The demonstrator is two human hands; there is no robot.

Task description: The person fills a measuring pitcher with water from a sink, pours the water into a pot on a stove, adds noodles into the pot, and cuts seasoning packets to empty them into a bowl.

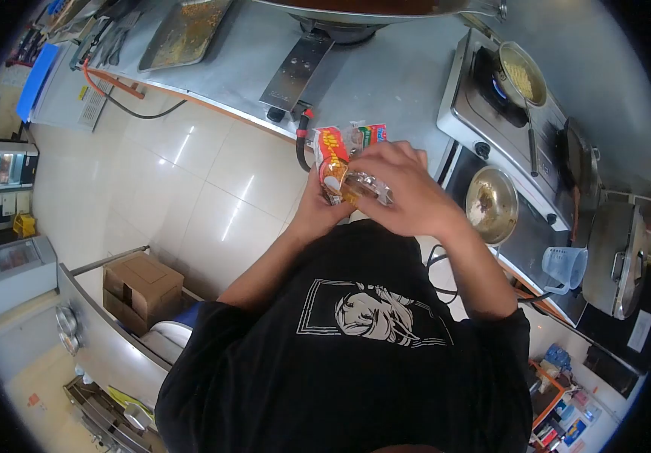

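Observation:
A red and yellow plastic food packet (330, 147) with a crinkled, shiny side is held in front of my chest, near the counter's front edge. My left hand (318, 210) grips it from below and from the left. The fingers of my right hand (401, 185) are closed on the packet's right side, and they cover part of it. A small pan (540, 90) of pale yellow food sits on a burner with a blue flame, to the right. Below it lies a metal bowl (500, 219) with some whitish residue inside.
A gas stove (457, 106) stands on the metal counter (408, 75). A large wok (386, 16) is at the top, near a metal tray (182, 45). At right is a clear measuring cup (564, 264). A cardboard box (148, 279) sits at lower left.

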